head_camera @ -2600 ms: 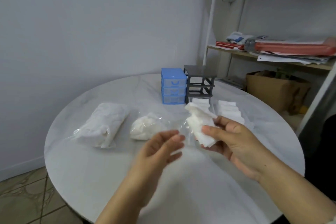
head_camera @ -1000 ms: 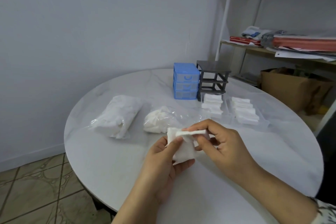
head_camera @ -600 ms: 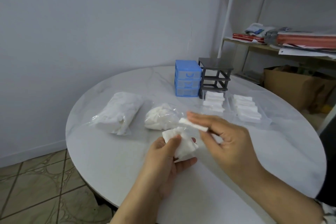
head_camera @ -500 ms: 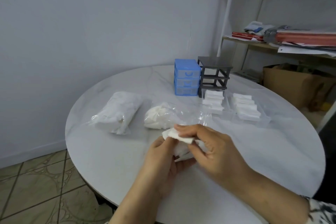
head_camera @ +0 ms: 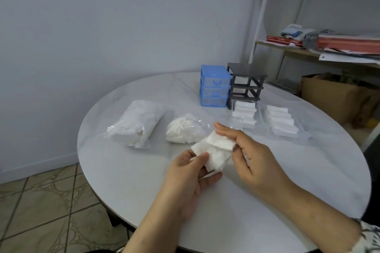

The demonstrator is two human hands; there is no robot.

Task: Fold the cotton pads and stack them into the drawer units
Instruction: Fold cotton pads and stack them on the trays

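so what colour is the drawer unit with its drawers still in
Blue drawer unit, with pale translucent drawer fronts; seen in the head view.

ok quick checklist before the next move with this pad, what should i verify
1. Pad held by both hands: ok. The left hand pinches the cotton pads with its thumb on top, and the right hand holds their far edge.
2. Only one pad in the grip: not ok; at least two layers show, one lying across another.
3. Fold finished: cannot tell.
4. Clear drawers within reach: ok, they lie on the table already filled with rows of folded pads.
5. Black drawer frame ready for drawers: ok, its slots look empty.
6. Blue drawer unit has room: cannot tell, its drawers are closed.
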